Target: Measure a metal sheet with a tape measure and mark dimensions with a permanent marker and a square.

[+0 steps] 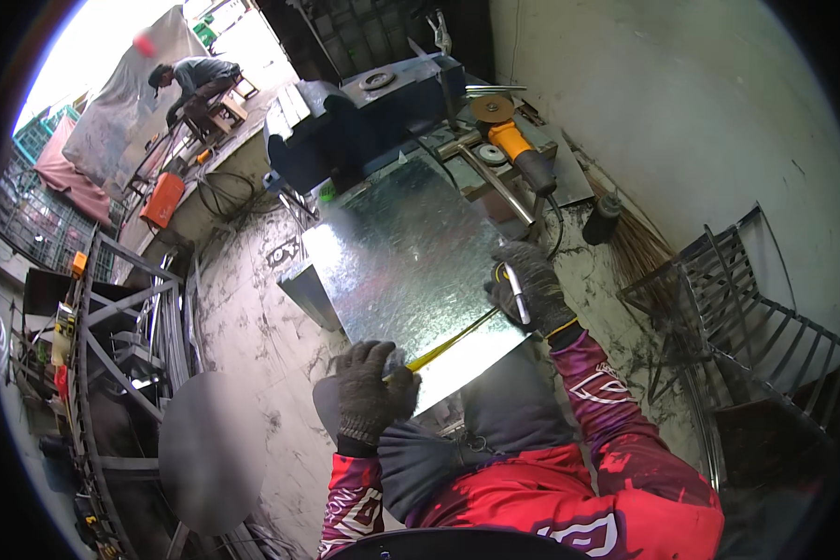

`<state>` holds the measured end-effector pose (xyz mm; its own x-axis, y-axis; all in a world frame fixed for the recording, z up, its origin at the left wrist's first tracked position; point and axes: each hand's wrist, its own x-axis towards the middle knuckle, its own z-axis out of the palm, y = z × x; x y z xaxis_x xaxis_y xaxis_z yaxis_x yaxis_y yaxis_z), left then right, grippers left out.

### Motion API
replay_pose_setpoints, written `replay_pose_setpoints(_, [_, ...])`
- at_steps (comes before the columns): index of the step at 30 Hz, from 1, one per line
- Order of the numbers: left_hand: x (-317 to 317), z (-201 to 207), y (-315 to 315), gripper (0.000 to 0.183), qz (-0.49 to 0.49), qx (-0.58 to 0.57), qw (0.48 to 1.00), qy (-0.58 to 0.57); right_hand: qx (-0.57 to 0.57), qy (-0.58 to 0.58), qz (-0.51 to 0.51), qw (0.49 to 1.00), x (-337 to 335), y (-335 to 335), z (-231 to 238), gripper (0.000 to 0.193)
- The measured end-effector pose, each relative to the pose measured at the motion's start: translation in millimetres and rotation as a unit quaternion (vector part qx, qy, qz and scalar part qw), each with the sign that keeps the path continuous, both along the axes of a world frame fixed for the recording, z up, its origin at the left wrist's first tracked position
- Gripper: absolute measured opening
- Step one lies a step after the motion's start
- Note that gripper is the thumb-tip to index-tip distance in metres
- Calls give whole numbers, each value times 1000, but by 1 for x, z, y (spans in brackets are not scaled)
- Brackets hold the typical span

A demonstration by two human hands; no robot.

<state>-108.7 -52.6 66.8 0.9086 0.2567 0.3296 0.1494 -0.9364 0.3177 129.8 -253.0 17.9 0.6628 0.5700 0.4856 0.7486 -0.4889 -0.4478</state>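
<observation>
A shiny galvanized metal sheet [401, 252] lies in front of me, its near edge above my legs. A yellow measuring tape [453, 341] stretches across it, close to the near edge, between my hands. My left hand [373, 390], in a dark knit glove, is closed on the tape's left end at the near-left corner. My right hand [529, 285], gloved too, grips a white and silver pen-like marker [516, 294] at the sheet's right edge, where the tape reaches its fingers. The tape's case cannot be made out.
Beyond the sheet's right corner lies an orange angle grinder [513, 145] with its disc. A dark blue metal machine body [355, 126] stands behind. At right are a slatted metal frame [747, 299] and a broom [635, 243]. Metal framing [131, 364] lines the left; a person [196, 89] sits far left.
</observation>
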Motion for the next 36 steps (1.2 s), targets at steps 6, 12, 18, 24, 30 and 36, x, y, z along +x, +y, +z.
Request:
replay_pose_setpoints(6, [-5, -50, 9, 15, -61, 39, 989, 126, 37, -27, 23, 999, 5, 5, -30, 43])
replay_pose_setpoints(12, [0, -42, -14, 13, -32, -58, 993, 95, 31, -24, 9, 999, 11, -6, -27, 38])
replay_pose_setpoints(18, [-14, -50, 7, 13, -29, -37, 997, 63, 36, -17, 60, 997, 4, 11, -14, 40])
replay_pose_setpoints(24, [-19, -32, 0, 8, 39, -79, 994, 64, 132, -71, 100, 984, -6, 18, -19, 28])
replay_pose_setpoints(30, [-19, -61, -5, 11, 43, -34, 996, 73, 21, 118, 223, 968, 9, -11, -7, 36])
replay_pose_setpoints(36, [-15, -76, -17, 12, 76, -20, 995, 65, 33, 213, 224, 950, 72, -23, -90, 46])
